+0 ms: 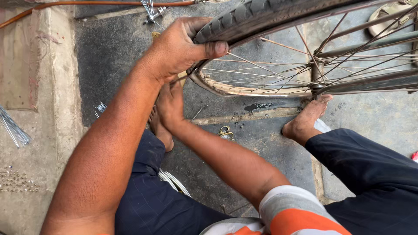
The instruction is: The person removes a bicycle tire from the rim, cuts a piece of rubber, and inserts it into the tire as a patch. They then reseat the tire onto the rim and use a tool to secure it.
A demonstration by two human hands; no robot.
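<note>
A: What lies nearest the camera?

B: Dark blue trousers and an orange-and-white striped sleeve. Past them, the right hand (170, 104) reaches under the worn metal wheel rim (244, 90), fingers against its near edge; whether they pinch anything I cannot tell.

A: And the left hand (178, 48)?

B: Higher and farther out, closed firmly over the black ribbed rubber tyre (257, 15), thumb lying across the tread.

A: How does the wheel sit from those grips?

B: It stands upright and extends to the right of both hands, thin steel spokes (278, 72) running toward the hub. The right hand is the nearer one to the rim's lower edge. Small yellow-handled scissors (226, 132) lie on the ground between the bare feet.
</note>
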